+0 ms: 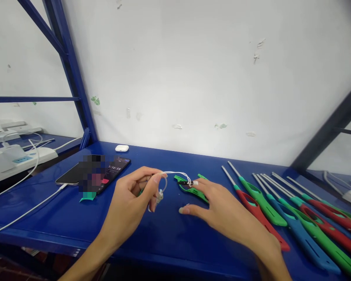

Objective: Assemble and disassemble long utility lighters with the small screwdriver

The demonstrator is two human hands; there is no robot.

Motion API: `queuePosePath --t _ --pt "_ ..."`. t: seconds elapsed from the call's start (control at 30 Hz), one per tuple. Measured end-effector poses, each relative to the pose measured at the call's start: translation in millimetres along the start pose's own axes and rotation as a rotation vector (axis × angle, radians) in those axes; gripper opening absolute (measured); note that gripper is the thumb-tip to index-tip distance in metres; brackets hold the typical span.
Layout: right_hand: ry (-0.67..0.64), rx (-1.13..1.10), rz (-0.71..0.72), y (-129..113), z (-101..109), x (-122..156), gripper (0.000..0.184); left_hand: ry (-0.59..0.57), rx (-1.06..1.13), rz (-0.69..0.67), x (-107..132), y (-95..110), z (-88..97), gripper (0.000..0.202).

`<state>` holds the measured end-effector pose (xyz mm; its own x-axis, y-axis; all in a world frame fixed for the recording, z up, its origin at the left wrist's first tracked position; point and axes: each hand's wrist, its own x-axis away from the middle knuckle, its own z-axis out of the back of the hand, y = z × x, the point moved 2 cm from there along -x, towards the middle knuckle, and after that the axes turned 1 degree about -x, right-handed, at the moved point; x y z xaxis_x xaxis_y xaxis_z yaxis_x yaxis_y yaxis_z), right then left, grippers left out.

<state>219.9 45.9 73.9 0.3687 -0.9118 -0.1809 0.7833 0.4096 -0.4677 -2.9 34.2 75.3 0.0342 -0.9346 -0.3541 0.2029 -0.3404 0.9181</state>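
My left hand [136,189] is closed in a pinch around a small clear plastic fitting with a thin looped tube [160,195]. A bit of green shows behind its fingers; most of what lies there is hidden. White wires [175,172] arch from this hand to a small black-and-white part [188,182]. My right hand [213,197] reaches over the table, thumb spread from the fingers, with its fingertips at the white end of that part. Whether they press on it I cannot tell. Beneath and behind lie green plastic lighter shell pieces [197,192].
Several long-necked lighters in red [260,212], green [263,203] and blue [302,234] lie along the right. On the left are two phones [117,171], a charging cable [35,212] and a white earbud case [122,148]. A white wall [175,78] rises behind the blue table [163,242].
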Motion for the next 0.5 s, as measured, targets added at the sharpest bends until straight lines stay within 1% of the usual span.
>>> queuePosePath --t 0.1,0.13,0.2,0.23,0.27,0.33,0.4,0.5 --pt "-0.059 -0.090 0.055 -11 2 6 0.049 -0.034 0.033 0.023 6 4 -3.7 0.031" --pt "-0.086 -0.125 0.075 -15 2 7 0.043 -0.055 0.045 0.038 8 5 -5.3 0.031" --pt "-0.127 -0.178 0.119 -25 3 10 0.024 -0.099 0.060 0.060 11 7 -8.3 0.032" --pt "-0.140 -0.195 0.138 -29 3 10 0.015 -0.108 0.059 0.064 12 7 -9.3 0.032" --pt "-0.150 -0.206 0.151 -33 3 10 0.010 -0.105 0.052 0.060 13 8 -9.6 0.032" --pt "-0.157 -0.224 0.151 -37 3 8 0.013 -0.063 0.019 0.037 13 7 -7.6 0.031" --pt "-0.163 -0.232 0.117 -35 3 6 0.020 0.015 -0.029 0.001 10 7 -1.1 0.027" --pt "-0.183 -0.167 0.050 -22 8 9 0.024 0.163 -0.040 -0.039 0 7 18.2 0.020"
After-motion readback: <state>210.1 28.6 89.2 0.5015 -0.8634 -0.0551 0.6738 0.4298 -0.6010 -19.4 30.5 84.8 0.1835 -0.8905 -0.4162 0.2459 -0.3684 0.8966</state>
